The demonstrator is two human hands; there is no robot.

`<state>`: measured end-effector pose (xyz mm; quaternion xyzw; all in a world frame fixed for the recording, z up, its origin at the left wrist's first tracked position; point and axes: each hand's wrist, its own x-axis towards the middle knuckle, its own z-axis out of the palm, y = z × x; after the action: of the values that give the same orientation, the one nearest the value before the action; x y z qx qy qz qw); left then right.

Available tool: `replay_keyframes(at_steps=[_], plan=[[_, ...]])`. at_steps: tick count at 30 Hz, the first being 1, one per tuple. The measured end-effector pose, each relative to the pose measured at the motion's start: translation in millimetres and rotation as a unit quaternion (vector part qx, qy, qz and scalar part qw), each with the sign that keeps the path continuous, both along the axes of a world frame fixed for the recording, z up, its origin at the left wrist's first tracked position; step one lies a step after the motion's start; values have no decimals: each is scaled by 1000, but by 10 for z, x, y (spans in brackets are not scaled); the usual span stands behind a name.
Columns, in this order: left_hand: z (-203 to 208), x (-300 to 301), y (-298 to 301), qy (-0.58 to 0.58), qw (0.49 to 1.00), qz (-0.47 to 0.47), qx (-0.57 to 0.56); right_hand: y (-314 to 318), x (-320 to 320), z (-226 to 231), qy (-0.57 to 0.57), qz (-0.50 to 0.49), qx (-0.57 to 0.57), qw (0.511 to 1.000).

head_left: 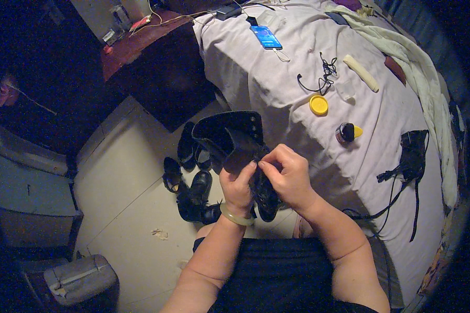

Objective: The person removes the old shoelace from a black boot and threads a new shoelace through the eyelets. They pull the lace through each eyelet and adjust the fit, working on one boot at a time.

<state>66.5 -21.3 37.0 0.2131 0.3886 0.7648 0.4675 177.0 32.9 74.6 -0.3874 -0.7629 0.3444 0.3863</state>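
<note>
The black boot (230,128) is held before the person, beside the white-covered bed (232,49). The left hand (237,190) is curled around its ankle area, thumb on the opening's edge. The right hand (290,172) is closed to a thumb-and-forefinger pinch on the lacing edge. On the bed stand a dark jar (344,133), contents indistinct, and, nearby, a round yellow lid (319,105).

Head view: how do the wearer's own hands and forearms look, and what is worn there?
The left hand and right hand are ungloved, the forearms free of sleeves. A smooth, pale greenish bangle circles the left wrist; the right wrist is bare.
</note>
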Motion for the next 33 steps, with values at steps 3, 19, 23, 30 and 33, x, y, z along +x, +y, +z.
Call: replay_keyframes(at_steps=[3, 19, 23, 30, 33], plan=[[-13, -11, -7, 0, 1000, -7, 6, -4, 12, 32, 12, 4, 7, 1000], [-103, 42, -12, 39, 999, -8, 2, 23, 26, -26, -88, -22, 112, 990], [-91, 67, -24, 51, 999, -6, -7, 50, 38, -13, -106, -4, 165, 981], [-21, 110, -46, 78, 997, -26, 3, 106, 69, 8, -140, 6, 230, 963], [-47, 106, -54, 82, 996, -41, 12, 125, 77, 15, -156, 18, 250, 955]])
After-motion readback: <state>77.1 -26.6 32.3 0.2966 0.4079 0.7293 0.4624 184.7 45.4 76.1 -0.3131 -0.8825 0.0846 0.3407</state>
